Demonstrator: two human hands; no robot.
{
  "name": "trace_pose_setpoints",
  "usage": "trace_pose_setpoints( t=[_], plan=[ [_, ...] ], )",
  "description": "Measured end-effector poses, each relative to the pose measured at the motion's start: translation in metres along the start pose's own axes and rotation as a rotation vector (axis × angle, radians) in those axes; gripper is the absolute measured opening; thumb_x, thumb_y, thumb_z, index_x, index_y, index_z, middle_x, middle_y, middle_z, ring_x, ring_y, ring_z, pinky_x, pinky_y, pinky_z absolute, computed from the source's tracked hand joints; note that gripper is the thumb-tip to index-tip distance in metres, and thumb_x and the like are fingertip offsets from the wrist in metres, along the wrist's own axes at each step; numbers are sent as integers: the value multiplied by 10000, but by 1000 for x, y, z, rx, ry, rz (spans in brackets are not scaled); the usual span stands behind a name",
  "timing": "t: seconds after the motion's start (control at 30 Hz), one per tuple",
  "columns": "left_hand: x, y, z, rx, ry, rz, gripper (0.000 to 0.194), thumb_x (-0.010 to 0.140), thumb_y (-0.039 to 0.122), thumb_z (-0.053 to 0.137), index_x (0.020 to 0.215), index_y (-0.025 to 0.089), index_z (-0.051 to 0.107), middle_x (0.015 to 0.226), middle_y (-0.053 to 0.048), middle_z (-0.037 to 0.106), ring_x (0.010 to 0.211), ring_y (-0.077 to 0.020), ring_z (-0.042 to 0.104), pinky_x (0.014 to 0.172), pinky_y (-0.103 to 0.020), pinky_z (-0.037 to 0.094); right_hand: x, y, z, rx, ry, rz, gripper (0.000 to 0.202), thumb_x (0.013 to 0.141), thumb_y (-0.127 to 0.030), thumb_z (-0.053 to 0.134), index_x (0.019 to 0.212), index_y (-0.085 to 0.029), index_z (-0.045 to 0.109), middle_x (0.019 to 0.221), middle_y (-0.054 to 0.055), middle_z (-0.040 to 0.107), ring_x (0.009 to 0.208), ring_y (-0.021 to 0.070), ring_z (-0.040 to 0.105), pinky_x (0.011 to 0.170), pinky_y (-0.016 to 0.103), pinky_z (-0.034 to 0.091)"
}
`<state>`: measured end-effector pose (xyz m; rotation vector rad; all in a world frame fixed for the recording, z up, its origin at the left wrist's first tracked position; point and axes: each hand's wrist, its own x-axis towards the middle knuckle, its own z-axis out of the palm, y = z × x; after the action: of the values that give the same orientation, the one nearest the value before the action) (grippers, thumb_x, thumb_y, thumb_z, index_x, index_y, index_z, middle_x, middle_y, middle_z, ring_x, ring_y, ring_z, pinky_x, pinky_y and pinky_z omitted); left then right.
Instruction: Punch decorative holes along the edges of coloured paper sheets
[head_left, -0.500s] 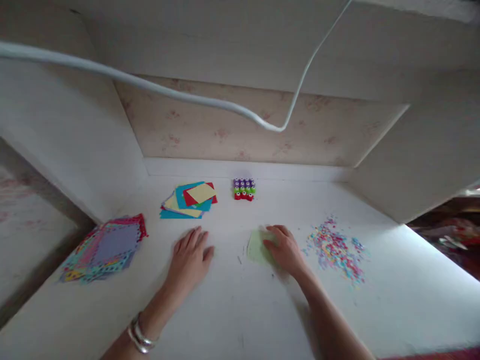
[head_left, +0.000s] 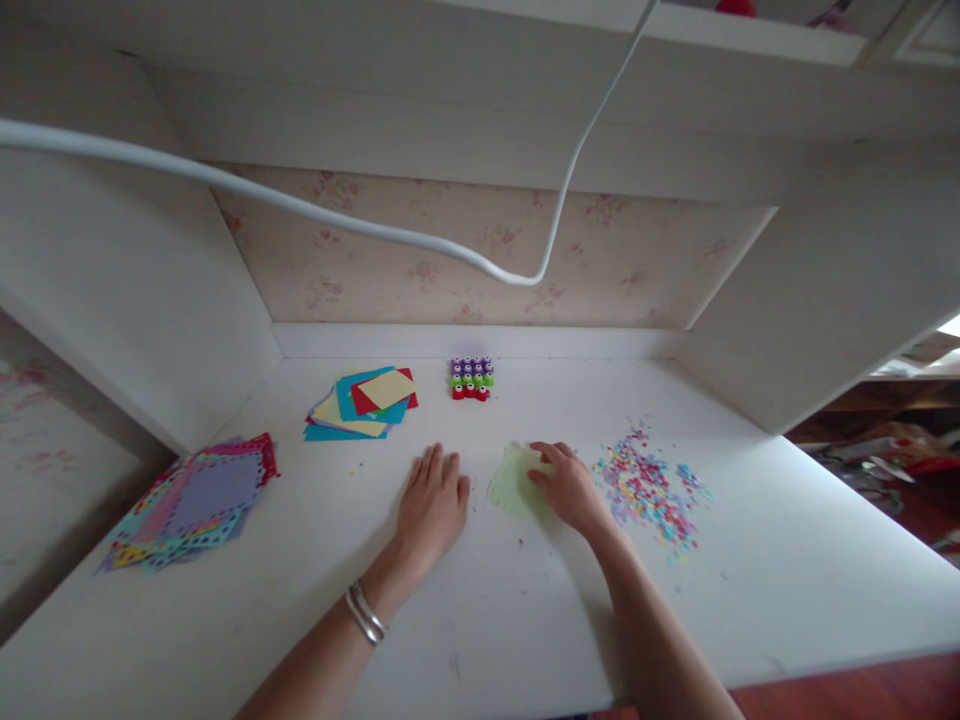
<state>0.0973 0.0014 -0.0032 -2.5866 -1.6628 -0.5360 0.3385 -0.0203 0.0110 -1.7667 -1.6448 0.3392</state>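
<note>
A light green sheet of paper with a notched, perforated-looking edge lies on the white table. My right hand rests over its right side, thumb and index finger apart, covering part of the sheet. My left hand lies palm down on the table, left of the green paper and apart from it, its fingers stretched out and holding nothing. Beyond the hands stand several small paper punches in purple, green and red rows.
Coloured plain paper sheets are piled at the back left. Sheets with punched edges lie stacked at the far left. Loose paper confetti is scattered right of my right hand. A white cable hangs across the view above the table.
My left hand has moved right, closer to the green paper. The green paper has turned and shows its notched left edge. My right hand stays at the sheet; the view has shifted slightly.
</note>
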Motion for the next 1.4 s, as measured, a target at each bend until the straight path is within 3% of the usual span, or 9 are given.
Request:
trace_pose_setpoints(
  t=[0.17,0.4,0.6,0.7,0.87,1.07,1.2,1.3,1.4],
  plan=[
    [8,28,8,-55,-11,41,439,991,263,383,1353,59,526,1474,-198,469,1394,-297,400,1169,-479,279,7,3,-13,137,189,71,293,798,-283,582,1061,-211,688,892,27,617,731,171,612,687,297,474],
    [29,106,30,-166,-14,117,430,988,272,393,1333,57,535,1466,-206,469,1392,-307,389,1169,-482,264,13,1,-76,929,887,258,386,692,-351,769,1015,-193,626,961,7,603,769,120,619,715,270,504],
    [49,210,49,-318,-32,249,384,990,259,402,1279,69,568,1392,-197,534,1328,-271,466,1128,-404,345,-9,13,-135,895,976,191,342,668,-263,798,954,-191,626,942,-5,594,766,108,614,738,281,515],
    [61,231,45,-378,-27,275,284,980,205,430,1160,113,629,1265,-163,612,1211,-238,551,1058,-366,417,-22,21,-139,867,963,248,346,664,-268,803,957,-189,636,945,-3,590,767,111,610,729,281,512],
    [79,189,32,-405,-8,250,194,976,170,457,1016,188,646,948,-67,692,915,-192,650,855,-316,513,-32,35,-124,860,899,316,372,673,-302,799,982,-183,629,952,0,578,761,114,604,708,280,511],
    [83,73,10,-343,69,161,374,890,-7,414,1142,191,607,1115,-54,666,1059,-160,616,946,-275,479,-22,33,-106,986,914,352,454,620,-328,835,990,-204,602,886,-32,550,725,100,603,659,241,511],
    [66,5,-6,-249,105,73,284,881,72,463,1083,179,632,1116,-89,636,1075,-223,595,974,-357,470,-19,25,-92,990,858,367,441,642,-360,816,992,-214,591,881,-37,557,714,97,608,628,222,500],
    [47,-15,-11,-155,111,18,275,886,138,490,1122,167,628,1184,-142,606,1113,-303,556,955,-473,457,-17,19,-79,953,809,365,413,673,-383,787,994,-214,589,930,-21,579,735,107,615,640,234,506],
    [36,-2,-10,-100,107,42,320,915,128,432,1173,157,619,1279,-179,566,1187,-338,510,989,-535,405,-15,12,-65,974,786,364,431,659,-395,787,996,-212,590,960,-4,597,777,122,623,671,247,516]
  ],
)
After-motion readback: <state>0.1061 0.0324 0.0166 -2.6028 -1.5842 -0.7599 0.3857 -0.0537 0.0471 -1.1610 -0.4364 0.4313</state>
